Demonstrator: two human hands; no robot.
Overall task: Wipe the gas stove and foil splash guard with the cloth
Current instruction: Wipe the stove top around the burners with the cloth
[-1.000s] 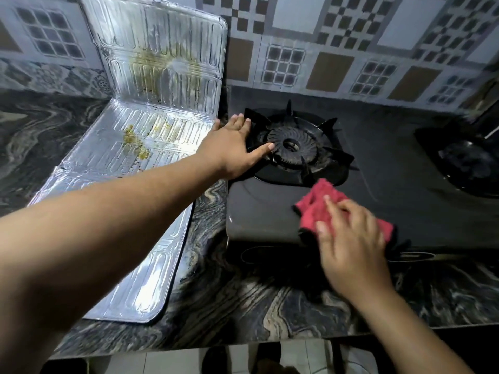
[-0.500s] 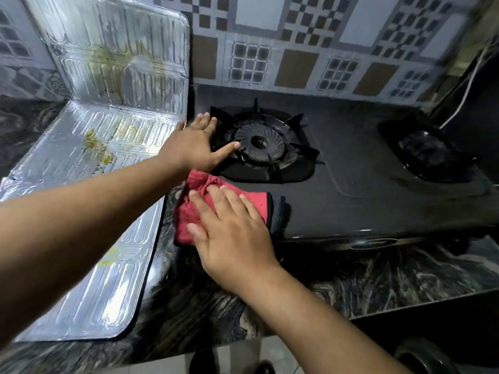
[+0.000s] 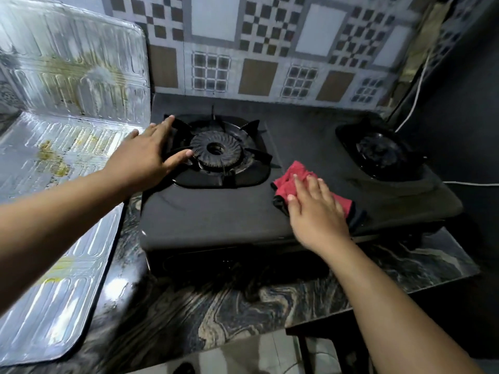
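Head view. Stove [image 3: 216, 214], black, two burners, sits on a dark marbled worktop [image 3: 216, 306] against a tiled wall [image 3: 270, 49].

Right hand [image 3: 316, 211] lies flat with fingers straight, pressing a red cloth [image 3: 293, 175] onto the stove top between the two burners, nearer the front edge. Cloth is bunched; a red corner pokes out past the fingertips, and a dark edge shows at the hand's right side.

Left hand [image 3: 145, 157] is open too, palm down on the stove's left rear corner, thumb reaching the ring of the left burner [image 3: 216, 149], fingers over the edge of its grate. It holds nothing.

Right burner [image 3: 378, 152] sits well apart from both hands (dim there, detail hard to read).

Foil splash guard [image 3: 67, 147] lies just left of the stove: back panel upright against the wall, the rest flat on the worktop. Yellow-brown stains show on the upright panel and on the flat part.

White cable [image 3: 415, 90] runs down the wall at right.
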